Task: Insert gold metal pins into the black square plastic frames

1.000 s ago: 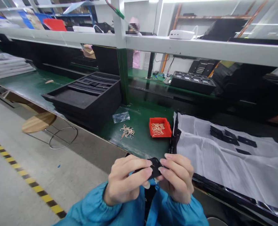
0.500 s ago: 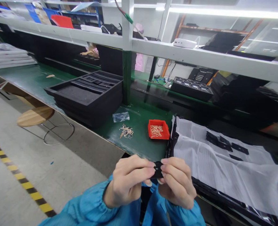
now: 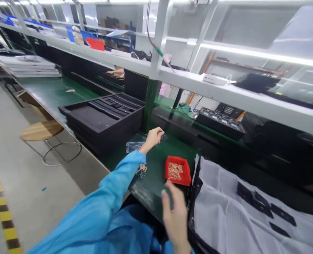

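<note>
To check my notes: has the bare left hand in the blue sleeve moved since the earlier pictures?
Yes: the left hand went forward, from the near side of the square red plastic tray to beyond it.

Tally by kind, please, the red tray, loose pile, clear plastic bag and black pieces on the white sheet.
Red tray: 1
Loose pile: 1
Clear plastic bag: 1
Black pieces on the white sheet: 5 visible, some overlapping
Total: 8

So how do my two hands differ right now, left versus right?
Your left hand reaches out over the green bench, while your right hand is nearer you, in front of the red tray. The left's fingertips pinch a small dark piece; the right's fingers are spread, apparently empty. Both are bare.
</note>
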The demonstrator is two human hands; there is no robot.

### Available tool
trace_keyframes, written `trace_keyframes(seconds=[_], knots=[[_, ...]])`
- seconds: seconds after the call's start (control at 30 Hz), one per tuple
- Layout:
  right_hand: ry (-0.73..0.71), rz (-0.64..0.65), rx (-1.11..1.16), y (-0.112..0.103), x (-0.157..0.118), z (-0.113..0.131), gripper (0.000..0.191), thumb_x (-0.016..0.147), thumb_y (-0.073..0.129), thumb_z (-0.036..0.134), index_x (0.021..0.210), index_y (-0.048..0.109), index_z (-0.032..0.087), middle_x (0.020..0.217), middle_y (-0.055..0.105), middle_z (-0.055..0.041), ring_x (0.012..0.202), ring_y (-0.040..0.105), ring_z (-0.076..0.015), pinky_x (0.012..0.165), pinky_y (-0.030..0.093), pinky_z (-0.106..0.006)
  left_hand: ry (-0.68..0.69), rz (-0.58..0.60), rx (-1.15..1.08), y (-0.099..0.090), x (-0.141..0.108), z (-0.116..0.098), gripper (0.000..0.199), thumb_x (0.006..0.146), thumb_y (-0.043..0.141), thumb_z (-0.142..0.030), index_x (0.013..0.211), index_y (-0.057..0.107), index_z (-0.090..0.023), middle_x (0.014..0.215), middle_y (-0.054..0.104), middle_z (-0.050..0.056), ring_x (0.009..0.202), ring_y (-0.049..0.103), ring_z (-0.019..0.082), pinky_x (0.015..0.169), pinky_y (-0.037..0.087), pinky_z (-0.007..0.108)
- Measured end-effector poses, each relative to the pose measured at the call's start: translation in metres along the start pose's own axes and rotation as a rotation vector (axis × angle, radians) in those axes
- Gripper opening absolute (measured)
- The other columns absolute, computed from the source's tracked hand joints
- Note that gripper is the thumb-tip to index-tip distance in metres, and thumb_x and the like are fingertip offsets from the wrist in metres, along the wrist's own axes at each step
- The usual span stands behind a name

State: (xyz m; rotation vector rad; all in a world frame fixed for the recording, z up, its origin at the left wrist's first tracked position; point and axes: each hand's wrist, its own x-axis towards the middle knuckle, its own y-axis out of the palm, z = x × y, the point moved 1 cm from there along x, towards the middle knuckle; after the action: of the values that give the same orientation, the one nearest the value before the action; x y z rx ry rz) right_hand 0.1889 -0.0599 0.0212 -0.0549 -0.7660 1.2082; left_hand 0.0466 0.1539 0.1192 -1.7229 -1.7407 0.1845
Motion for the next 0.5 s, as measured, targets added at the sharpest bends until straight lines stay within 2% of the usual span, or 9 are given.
trace_keyframes(seconds=[0.07, 0.13, 0.2, 0.27, 0.33, 0.4, 0.5], knots=[[-0.054, 0.071, 0.028, 0.027, -0.012, -0.020, 0.023, 0.100, 0.061, 0.037, 0.113, 0.077, 0.026, 0.108, 0.081, -0.0071, 0.097, 0.078, -0.0221, 0.086, 0.064, -0.032, -0.057, 0.075, 0.037, 0.031, 0.058, 0.006, 0.031, 0.101, 0.065, -0.036, 0.123, 0.065, -0.014, 0.116, 0.070, 0.009, 0.096, 0.071, 0.020, 0.082, 0.062, 0.039], [-0.088, 0.045, 0.039, 0.045, -0.021, -0.036, 0.029, 0.103, 0.056, 0.042, 0.102, 0.078, 0.024, 0.092, 0.082, -0.0053, 0.082, 0.080, -0.0201, 0.074, 0.065, -0.027, -0.094, 0.134, 0.088, 0.061, 0.093, 0.007, 0.035, 0.100, 0.066, -0.035, 0.128, 0.063, -0.016, 0.126, 0.067, 0.010, 0.105, 0.069, 0.023, 0.088, 0.062, 0.043], [-0.092, 0.024, 0.049, 0.054, -0.026, -0.047, 0.034, 0.105, 0.051, 0.042, 0.097, 0.078, 0.023, 0.085, 0.081, -0.0045, 0.075, 0.079, -0.0187, 0.070, 0.064, -0.024, -0.122, 0.167, 0.152, 0.082, 0.110, 0.011, 0.036, 0.100, 0.066, -0.035, 0.130, 0.062, -0.016, 0.129, 0.065, 0.011, 0.108, 0.068, 0.025, 0.091, 0.061, 0.045], [-0.072, 0.017, 0.063, 0.054, -0.029, -0.054, 0.034, 0.106, 0.049, 0.039, 0.093, 0.077, 0.023, 0.083, 0.081, -0.0035, 0.074, 0.079, -0.0173, 0.070, 0.064, -0.023, -0.142, 0.182, 0.227, 0.087, 0.117, 0.022, 0.037, 0.100, 0.066, -0.035, 0.132, 0.061, -0.016, 0.132, 0.064, 0.011, 0.111, 0.067, 0.026, 0.093, 0.060, 0.047], [-0.034, 0.018, 0.082, 0.052, -0.031, -0.059, 0.032, 0.105, 0.051, 0.035, 0.092, 0.077, 0.024, 0.084, 0.081, -0.0028, 0.076, 0.079, -0.0167, 0.072, 0.063, -0.022, -0.149, 0.196, 0.305, 0.075, 0.115, 0.043, 0.039, 0.100, 0.066, -0.035, 0.134, 0.060, -0.017, 0.134, 0.063, 0.012, 0.114, 0.066, 0.027, 0.095, 0.059, 0.049], [-0.001, 0.026, 0.107, 0.050, -0.033, -0.061, 0.028, 0.104, 0.054, 0.034, 0.093, 0.078, 0.024, 0.087, 0.081, -0.0032, 0.080, 0.079, -0.0176, 0.074, 0.063, -0.023, -0.146, 0.236, 0.374, 0.045, 0.101, 0.072, 0.038, 0.100, 0.066, -0.035, 0.133, 0.061, -0.017, 0.135, 0.063, 0.012, 0.116, 0.066, 0.027, 0.097, 0.058, 0.049], [0.016, 0.049, 0.155, 0.050, -0.037, -0.062, 0.025, 0.103, 0.055, 0.034, 0.096, 0.078, 0.025, 0.090, 0.081, -0.0045, 0.083, 0.079, -0.0198, 0.077, 0.063, -0.027, -0.153, 0.339, 0.443, -0.015, 0.046, 0.114, 0.032, 0.101, 0.065, -0.035, 0.128, 0.064, -0.018, 0.132, 0.065, 0.011, 0.113, 0.067, 0.025, 0.096, 0.059, 0.047]])
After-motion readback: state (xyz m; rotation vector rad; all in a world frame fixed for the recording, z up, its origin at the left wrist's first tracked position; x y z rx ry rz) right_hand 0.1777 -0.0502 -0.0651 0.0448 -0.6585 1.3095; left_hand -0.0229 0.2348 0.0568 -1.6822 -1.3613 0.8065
